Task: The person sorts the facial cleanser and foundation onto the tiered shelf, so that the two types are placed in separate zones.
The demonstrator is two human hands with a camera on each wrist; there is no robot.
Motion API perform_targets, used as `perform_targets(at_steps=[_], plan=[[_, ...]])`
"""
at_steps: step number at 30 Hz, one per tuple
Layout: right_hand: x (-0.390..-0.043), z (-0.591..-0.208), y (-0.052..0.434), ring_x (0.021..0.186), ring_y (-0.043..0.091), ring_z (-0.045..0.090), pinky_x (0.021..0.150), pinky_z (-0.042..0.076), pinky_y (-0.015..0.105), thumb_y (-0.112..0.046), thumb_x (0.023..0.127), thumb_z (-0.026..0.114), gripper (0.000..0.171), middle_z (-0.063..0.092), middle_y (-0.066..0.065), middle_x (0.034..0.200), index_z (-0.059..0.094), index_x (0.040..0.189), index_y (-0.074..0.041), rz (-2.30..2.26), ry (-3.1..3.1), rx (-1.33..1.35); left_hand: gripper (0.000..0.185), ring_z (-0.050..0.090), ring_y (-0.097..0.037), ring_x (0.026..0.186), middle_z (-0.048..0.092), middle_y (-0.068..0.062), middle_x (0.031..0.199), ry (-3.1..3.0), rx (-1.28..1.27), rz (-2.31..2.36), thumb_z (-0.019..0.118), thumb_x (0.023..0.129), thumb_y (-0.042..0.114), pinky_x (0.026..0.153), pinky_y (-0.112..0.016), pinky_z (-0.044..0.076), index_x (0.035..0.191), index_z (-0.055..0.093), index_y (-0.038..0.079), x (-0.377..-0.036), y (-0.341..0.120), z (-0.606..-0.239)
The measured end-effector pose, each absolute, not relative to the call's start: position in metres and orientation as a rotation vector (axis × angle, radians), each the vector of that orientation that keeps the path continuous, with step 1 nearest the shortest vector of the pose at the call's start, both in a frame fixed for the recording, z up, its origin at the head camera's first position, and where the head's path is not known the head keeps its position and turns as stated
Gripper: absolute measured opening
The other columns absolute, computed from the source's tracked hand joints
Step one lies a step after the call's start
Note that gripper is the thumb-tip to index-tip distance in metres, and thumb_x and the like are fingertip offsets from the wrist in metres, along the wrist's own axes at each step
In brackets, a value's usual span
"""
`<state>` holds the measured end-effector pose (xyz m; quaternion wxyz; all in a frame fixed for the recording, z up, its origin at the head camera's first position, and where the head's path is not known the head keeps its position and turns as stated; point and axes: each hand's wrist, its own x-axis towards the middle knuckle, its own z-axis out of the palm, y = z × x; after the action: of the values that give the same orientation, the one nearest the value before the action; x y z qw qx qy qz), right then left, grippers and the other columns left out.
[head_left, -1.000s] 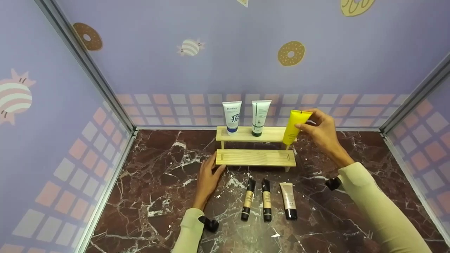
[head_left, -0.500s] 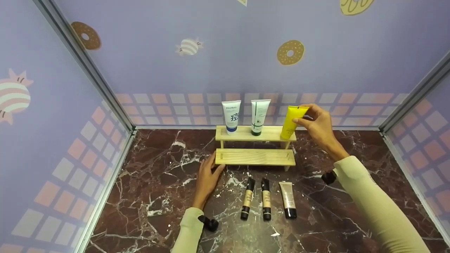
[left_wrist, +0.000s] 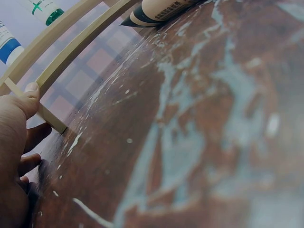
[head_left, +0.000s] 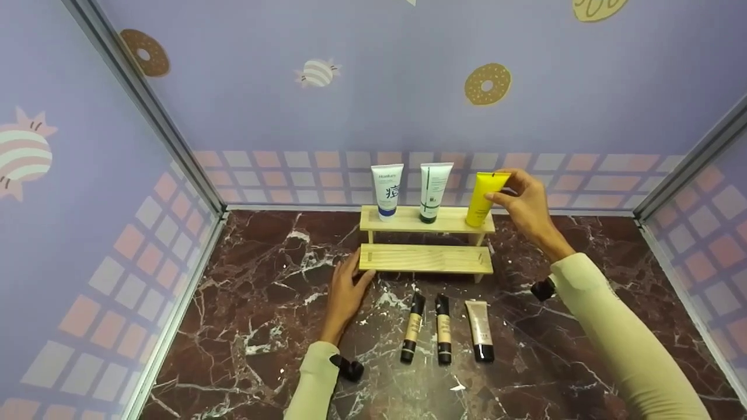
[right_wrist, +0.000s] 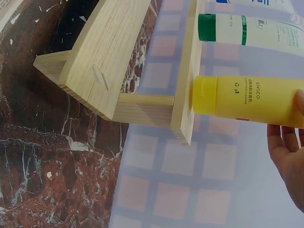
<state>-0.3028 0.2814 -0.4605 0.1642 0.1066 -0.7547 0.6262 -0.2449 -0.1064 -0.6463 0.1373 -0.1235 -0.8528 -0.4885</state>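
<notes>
My right hand (head_left: 528, 204) pinches a yellow facial cleanser tube (head_left: 482, 205) near its crimped top end. The tube stands cap down at the right end of the upper step of a two-step wooden rack (head_left: 425, 259). In the right wrist view, its yellow cap (right_wrist: 205, 95) meets the upper board. My left hand (head_left: 345, 294) grips the rack's left end, thumb at the lower step's edge and fingers by the leg (left_wrist: 52, 118). A white tube with a blue band (head_left: 387, 191) and a white tube with a green cap (head_left: 435, 192) stand upright on the upper step.
Before the rack, two beige-and-black tubes (head_left: 413, 328) (head_left: 443, 329) and a pinkish-beige tube with a black cap (head_left: 480, 331) lie on the dark red marbled table (head_left: 257, 315). A lilac patterned wall (head_left: 397, 105) rises close behind the rack, with side walls left and right.
My right hand has moved the yellow tube slightly left and back, from tilted at the rack's right front onto the upper step, more upright. The left hand has stayed at the rack's left end.
</notes>
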Motion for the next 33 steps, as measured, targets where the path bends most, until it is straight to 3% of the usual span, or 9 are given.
perform_targets(at_steps=[8, 22, 28, 33], plan=[[-0.307, -0.461, 0.282, 0.104, 0.015, 0.072, 0.096, 0.063, 0.023, 0.017, 0.093, 0.076, 0.039, 0.074, 0.014, 0.117, 0.065, 0.131, 0.016, 1.738, -2.171, 0.295, 0.071, 0.055, -0.046, 0.148, 0.050, -0.033, 0.162, -2.479, -0.338, -1.399, 0.073, 0.107, 0.030, 0.137, -0.060, 0.016, 0.163, 0.048, -0.005, -0.246, -0.104, -0.647], [-0.304, -0.470, 0.281, 0.112, 0.015, 0.071, 0.100, 0.062, 0.023, 0.013, 0.096, 0.076, 0.039, 0.073, 0.016, 0.123, 0.064, 0.134, 0.016, 1.765, -2.172, 0.292, 0.071, 0.054, -0.046, 0.148, 0.053, -0.032, 0.160, -2.462, -0.377, -1.399, 0.074, 0.107, 0.028, 0.137, -0.062, 0.017, 0.163, 0.047, -0.006, -0.245, -0.104, -0.650], [-0.298, -0.475, 0.286, 0.121, 0.021, 0.071, 0.105, 0.061, 0.025, 0.011, 0.098, 0.076, 0.048, 0.069, 0.030, 0.136, 0.060, 0.143, 0.016, 1.792, -2.184, 0.322, 0.071, 0.053, -0.045, 0.150, 0.053, -0.032, 0.160, -2.456, -0.374, -1.412, 0.073, 0.108, 0.028, 0.137, -0.062, 0.017, 0.163, 0.047, -0.007, -0.245, -0.105, -0.649], [-0.287, -0.484, 0.294, 0.128, 0.028, 0.067, 0.110, 0.059, 0.029, 0.007, 0.099, 0.076, 0.054, 0.065, 0.030, 0.145, 0.057, 0.149, 0.011, 1.783, -2.229, 0.295, 0.070, 0.052, -0.046, 0.150, 0.053, -0.033, 0.160, -2.458, -0.360, -1.408, 0.074, 0.107, 0.028, 0.137, -0.062, 0.017, 0.162, 0.048, -0.007, -0.246, -0.106, -0.648]])
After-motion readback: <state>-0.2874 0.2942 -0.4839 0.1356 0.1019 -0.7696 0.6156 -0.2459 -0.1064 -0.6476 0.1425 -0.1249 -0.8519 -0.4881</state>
